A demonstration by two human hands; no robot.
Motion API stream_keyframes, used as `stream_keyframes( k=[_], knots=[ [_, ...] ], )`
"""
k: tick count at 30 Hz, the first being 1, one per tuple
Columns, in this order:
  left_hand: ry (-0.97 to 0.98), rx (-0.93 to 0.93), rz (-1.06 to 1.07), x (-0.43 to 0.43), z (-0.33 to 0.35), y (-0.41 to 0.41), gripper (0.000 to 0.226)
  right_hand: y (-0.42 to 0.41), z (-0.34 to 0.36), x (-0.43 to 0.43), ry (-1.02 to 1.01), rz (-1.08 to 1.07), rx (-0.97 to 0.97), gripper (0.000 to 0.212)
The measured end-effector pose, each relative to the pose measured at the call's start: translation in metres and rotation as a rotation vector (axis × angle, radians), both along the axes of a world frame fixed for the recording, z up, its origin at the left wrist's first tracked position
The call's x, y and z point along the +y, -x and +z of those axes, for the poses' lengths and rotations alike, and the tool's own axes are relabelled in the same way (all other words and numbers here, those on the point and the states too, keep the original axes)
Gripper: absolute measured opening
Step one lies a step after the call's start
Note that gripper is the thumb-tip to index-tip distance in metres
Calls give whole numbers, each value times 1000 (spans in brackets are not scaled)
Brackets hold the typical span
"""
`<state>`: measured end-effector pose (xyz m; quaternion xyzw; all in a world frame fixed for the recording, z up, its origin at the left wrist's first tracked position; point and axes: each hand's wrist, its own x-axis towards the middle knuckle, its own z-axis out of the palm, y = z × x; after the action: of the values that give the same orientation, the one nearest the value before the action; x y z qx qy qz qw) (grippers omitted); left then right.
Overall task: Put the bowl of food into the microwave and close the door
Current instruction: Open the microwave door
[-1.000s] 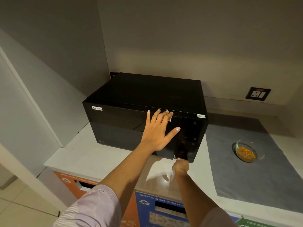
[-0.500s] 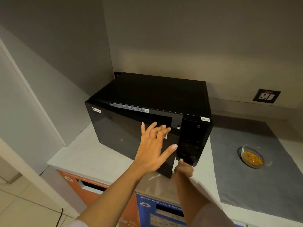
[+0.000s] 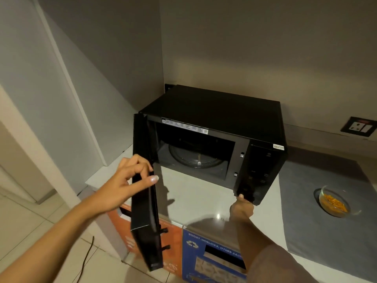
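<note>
A black microwave stands on the white counter, its door swung wide out to the left. Inside, the glass turntable lies bare. My left hand pinches the top edge of the door between thumb and fingers. My right hand is closed, one fingertip touching the bottom of the control panel. The glass bowl of orange food sits on a grey mat to the right of the microwave, apart from both hands.
The grey mat covers the counter's right part. A wall socket is behind it. Orange and blue recycling bins stand under the counter edge. A white wall panel closes off the left side beside the door.
The microwave door has swung from shut to wide open. My left hand went from flat on the door front to gripping its top edge. My right hand stays at the panel's bottom.
</note>
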<state>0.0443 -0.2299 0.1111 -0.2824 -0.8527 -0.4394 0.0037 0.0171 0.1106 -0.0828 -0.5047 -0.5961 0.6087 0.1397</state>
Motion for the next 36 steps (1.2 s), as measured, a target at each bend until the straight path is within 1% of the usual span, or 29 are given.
stream_keyframes(
  k=[1, 2, 3, 4, 6, 7, 9, 11, 12, 14, 16, 18, 21, 23, 26, 29, 33, 35, 36],
  knots=[
    [114, -40, -25, -13, 4, 2, 31, 0, 0, 1, 7, -5, -4, 48],
    [244, -76, -55, -26, 8, 5, 30, 0, -1, 1, 17, 1, -9, 49],
    [359, -126, -85, -39, 14, 8, 39, 0, 0, 1, 25, 8, -15, 51],
    [428, -189, -102, -51, 20, 11, 53, -1, 0, 1, 29, 11, -22, 51],
    [483, -288, -106, -71, 29, 18, 73, -1, 1, 1, 39, 6, -20, 49],
    [513, -301, -101, -78, 31, 22, 81, -3, 2, 0, 49, 3, -20, 47],
    [623, -264, -65, -90, 31, 27, 98, -4, 6, -3, 96, -2, -23, 43],
    [770, -168, -10, -100, 27, 32, 114, -4, 8, -2, 169, -2, -23, 36],
    [826, -110, 20, -105, 24, 35, 120, -4, 8, -1, 198, -4, -21, 35],
    [872, 1, 76, -116, 18, 40, 127, -4, 9, 1, 248, -15, 6, 31],
    [908, 100, 139, -125, 11, 43, 128, -4, 11, 2, 283, -28, 15, 33],
    [942, 159, 227, -130, 7, 46, 128, -3, 15, 3, 275, -11, -2, 34],
    [879, 173, 327, -126, 3, 46, 126, -1, 19, 6, 241, 64, -58, 36],
    [856, 226, 346, -118, 0, 46, 121, -1, 22, 7, 237, 129, -93, 39],
    [910, 331, 391, -113, -6, 44, 114, -2, 27, 10, 220, 201, -147, 40],
    [982, 449, 441, -118, -9, 42, 105, -4, 30, 9, 204, 229, -144, 40],
    [1123, 664, 445, -114, -19, 43, 96, -16, 37, 5, 225, 262, -101, 39],
    [1139, 685, 396, -104, -29, 42, 95, -20, 42, 4, 230, 275, -63, 39],
    [1101, 660, 352, -97, -37, 42, 93, -22, 45, 4, 232, 282, -47, 39]
  ],
)
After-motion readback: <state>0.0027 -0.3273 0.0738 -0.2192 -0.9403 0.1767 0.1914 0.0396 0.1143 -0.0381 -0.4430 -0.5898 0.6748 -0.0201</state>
